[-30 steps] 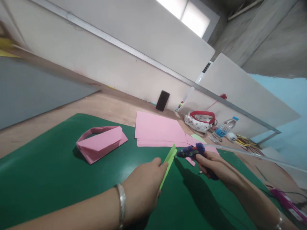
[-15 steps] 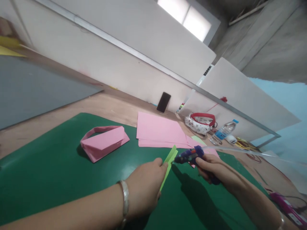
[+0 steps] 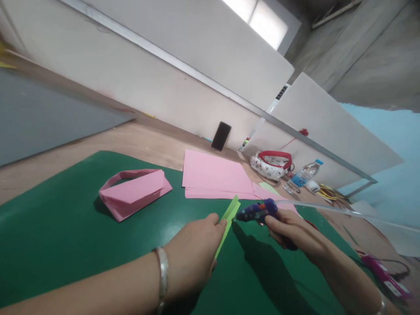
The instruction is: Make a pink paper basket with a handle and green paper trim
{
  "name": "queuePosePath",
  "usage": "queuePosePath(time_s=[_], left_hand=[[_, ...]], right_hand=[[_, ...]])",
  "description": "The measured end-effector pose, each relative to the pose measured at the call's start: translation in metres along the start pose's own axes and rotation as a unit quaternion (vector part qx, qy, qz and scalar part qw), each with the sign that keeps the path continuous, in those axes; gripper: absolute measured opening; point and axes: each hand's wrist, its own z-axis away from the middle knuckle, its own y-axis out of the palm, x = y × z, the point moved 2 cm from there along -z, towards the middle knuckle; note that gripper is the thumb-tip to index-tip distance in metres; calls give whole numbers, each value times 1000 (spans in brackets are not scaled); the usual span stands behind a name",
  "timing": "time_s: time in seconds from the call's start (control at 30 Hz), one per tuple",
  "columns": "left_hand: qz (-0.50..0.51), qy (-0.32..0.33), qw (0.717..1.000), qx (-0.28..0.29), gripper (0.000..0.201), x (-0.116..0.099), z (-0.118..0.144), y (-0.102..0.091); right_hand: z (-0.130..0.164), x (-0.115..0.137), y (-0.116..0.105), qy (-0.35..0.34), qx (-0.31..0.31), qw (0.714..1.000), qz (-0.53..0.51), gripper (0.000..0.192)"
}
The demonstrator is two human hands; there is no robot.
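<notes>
A folded strip of bright green paper (image 3: 232,211) is pinched in my left hand (image 3: 197,245), held slanting over the green mat (image 3: 78,258). My right hand (image 3: 292,227) grips a dark purple hot glue gun (image 3: 257,211), a long clear glue stick (image 3: 331,210) running out of its back. The gun's nozzle is at the right edge of the strip; I cannot tell whether it touches. To the left, a folded pink paper piece with a looped band (image 3: 134,192) lies on the mat. My left fingertips are partly hidden behind the strip.
Pink paper sheets (image 3: 213,170) lie beyond my hands. A phone (image 3: 221,135) leans on the white partition (image 3: 157,92). Rightward are a white pouch with a red rim (image 3: 271,166), a water bottle (image 3: 303,177), yellow cables (image 3: 328,192) and a pink power strip (image 3: 385,275). A grey board (image 3: 52,113) is at left.
The view has shifted slightly, so most things sit a little further left and higher. Both hands keep their grips, and the nozzle stays beside the green strip.
</notes>
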Motion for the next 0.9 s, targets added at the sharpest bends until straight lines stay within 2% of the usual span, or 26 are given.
queuePosePath(time_s=[0.1, 0.33, 0.53, 0.77, 0.9], left_hand=[[-1, -3, 1000, 3, 54, 0, 1, 0], [5, -11, 1000, 1, 53, 1, 0, 1], [9, -16, 1000, -3, 51, 2, -1, 2], [12, -15, 1000, -8, 51, 1, 0, 3], [11, -18, 1000, -8, 51, 1, -1, 1]], right_hand=[[-6, -6, -1, -7, -24, 1000, 3, 50], [-7, -12, -8, 29, -4, 997, 77, 45], [-8, -14, -14, -25, -5, 990, 142, 43], [-16, -16, -15, -48, -52, 982, 175, 42], [-11, -11, -13, -40, -66, 979, 190, 41]])
